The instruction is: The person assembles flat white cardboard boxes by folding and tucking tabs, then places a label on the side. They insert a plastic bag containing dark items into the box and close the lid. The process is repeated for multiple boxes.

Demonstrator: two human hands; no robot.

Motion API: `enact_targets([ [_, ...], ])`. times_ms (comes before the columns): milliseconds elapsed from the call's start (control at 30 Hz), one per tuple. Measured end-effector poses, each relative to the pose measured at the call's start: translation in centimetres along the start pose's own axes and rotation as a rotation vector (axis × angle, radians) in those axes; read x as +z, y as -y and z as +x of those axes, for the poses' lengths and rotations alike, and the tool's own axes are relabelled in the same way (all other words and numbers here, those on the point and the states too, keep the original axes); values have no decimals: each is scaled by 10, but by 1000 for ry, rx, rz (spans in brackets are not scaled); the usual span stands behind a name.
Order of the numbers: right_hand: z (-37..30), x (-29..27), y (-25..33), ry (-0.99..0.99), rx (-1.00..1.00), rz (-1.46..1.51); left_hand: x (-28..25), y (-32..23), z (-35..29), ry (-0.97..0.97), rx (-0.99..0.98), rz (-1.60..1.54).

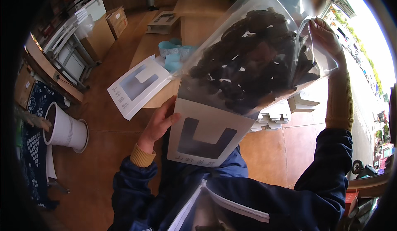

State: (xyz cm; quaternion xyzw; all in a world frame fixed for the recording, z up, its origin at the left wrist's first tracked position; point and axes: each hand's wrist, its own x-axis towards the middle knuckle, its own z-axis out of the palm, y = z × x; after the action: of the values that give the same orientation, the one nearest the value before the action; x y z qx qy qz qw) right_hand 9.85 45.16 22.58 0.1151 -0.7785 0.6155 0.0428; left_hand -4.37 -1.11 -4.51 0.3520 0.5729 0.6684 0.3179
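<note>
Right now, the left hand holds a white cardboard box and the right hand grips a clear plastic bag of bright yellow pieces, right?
Not quite: the head view shows the pieces are dark brown, nearly black, not bright yellow. The left hand does hold the white cardboard box, and the right hand does grip the clear plastic bag.

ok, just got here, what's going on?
A person grips a clear bag of dark pieces with the right hand and a white windowed box with the left hand. The bag's lower end is at the box's upper end; whether it's inside is unclear. A second windowed box lies on the wooden table.
</note>
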Motion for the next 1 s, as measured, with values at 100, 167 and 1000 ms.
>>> enact_targets([
  [100, -11, -13, 7, -75, -8, 52, -2, 2, -2, -12, 10, -24],
  [167, -17, -22, 14, -173, 13, -6, -1, 4, -1, -8, 18, -35],
  [1000, 18, 76, -38, -519, -215, -897, 31, -28, 45, -522, 151, 221],
])
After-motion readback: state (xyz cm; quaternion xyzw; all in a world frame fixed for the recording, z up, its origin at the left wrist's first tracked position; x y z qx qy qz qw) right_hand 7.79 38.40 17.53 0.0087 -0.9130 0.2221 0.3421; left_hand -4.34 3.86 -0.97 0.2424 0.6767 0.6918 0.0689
